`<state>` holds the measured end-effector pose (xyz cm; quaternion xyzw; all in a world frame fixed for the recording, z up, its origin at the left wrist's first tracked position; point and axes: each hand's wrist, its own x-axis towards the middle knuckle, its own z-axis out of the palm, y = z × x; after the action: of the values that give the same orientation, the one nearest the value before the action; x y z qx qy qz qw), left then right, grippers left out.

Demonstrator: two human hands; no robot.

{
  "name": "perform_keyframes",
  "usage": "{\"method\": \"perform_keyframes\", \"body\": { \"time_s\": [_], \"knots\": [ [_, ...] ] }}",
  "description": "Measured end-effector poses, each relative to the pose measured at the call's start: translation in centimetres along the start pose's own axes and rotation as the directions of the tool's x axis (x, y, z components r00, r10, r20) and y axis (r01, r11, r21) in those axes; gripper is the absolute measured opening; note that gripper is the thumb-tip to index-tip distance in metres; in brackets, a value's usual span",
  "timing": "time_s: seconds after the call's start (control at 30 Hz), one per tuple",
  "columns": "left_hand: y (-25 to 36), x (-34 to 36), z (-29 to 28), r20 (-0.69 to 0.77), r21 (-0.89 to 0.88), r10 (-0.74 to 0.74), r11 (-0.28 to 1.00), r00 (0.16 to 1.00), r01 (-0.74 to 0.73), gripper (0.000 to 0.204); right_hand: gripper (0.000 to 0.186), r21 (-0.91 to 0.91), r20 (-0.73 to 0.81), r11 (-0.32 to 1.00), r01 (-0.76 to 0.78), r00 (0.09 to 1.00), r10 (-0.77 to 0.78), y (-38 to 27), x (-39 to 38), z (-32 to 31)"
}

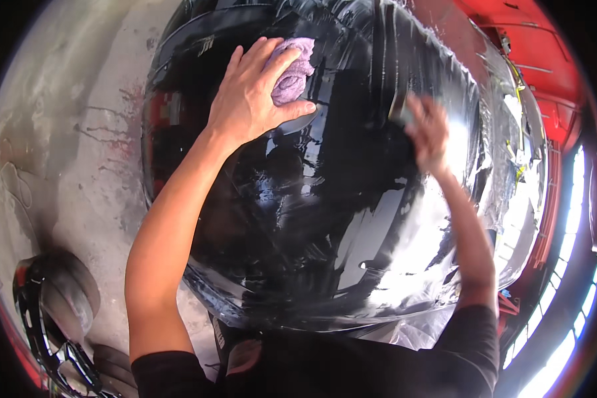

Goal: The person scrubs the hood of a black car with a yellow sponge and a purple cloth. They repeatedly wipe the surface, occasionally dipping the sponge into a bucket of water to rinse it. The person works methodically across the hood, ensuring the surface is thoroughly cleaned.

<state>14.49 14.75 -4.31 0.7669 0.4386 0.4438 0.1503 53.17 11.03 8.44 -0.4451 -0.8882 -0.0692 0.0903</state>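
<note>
Strong white light is given by bright strips [549, 368] at the right, and glare is reflected on the glossy black panel [341, 179]. The right hand [428, 131] is blurred; straight edges are bent near the dark rim.

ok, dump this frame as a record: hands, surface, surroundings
left hand: fingers over a bunched purple cloth, thumb spread below it
right hand: blurred, gripping a small pad; pad details unclear
surface: large curved black panel, glossy, with reflections and pale streaks toward the upper right
left side: grey floor with dark stains; shiny black part at lower left
right side: red structure
near edge: clear plastic sheet by the right sleeve
</note>
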Motion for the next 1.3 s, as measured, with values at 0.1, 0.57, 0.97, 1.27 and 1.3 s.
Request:
{"method": "perform_keyframes", "body": {
  "time_s": [0.1, 0.57, 0.97, 1.27, 1.3],
  "knots": [
    [0.1, 0.3, 0.7, -0.005, 0.002, 0.045, 0.999, 0.999, -0.045, 0.090, 0.049, -0.041, -0.082, 0.995, -0.096, 0.992, 0.093, 11.1, 10.5, 2.4],
    [0.2, 0.5, 0.4, -0.003, 0.005, 0.043, 0.999, 0.999, -0.043, 0.090, 0.058, -0.033, -0.133, 0.999, 0.012, 0.991, -0.017, 9.8, 4.3, 1.4],
    [-0.2, 0.3, -0.1, -0.001, -0.007, 0.003, 1.000, 1.000, -0.003, 0.088, 0.062, 0.025, 0.006, 0.993, -0.119, 0.993, 0.119, 1.9, -7.6, -2.5],
    [0.1, 0.8, 0.7, 0.002, -0.010, 0.049, 0.999, 0.999, -0.049, 0.085, 0.054, -0.159, -0.204, 0.948, -0.277, 0.948, 0.243, 14.1, 4.9, 2.9],
    [-0.1, 0.5, 0.3, 0.001, -0.006, 0.037, 0.999, 0.999, -0.037, 0.084, 0.057, -0.110, -0.147, 0.964, -0.242, 0.963, 0.226, 8.9, 1.4, 1.4]
  ]
}}
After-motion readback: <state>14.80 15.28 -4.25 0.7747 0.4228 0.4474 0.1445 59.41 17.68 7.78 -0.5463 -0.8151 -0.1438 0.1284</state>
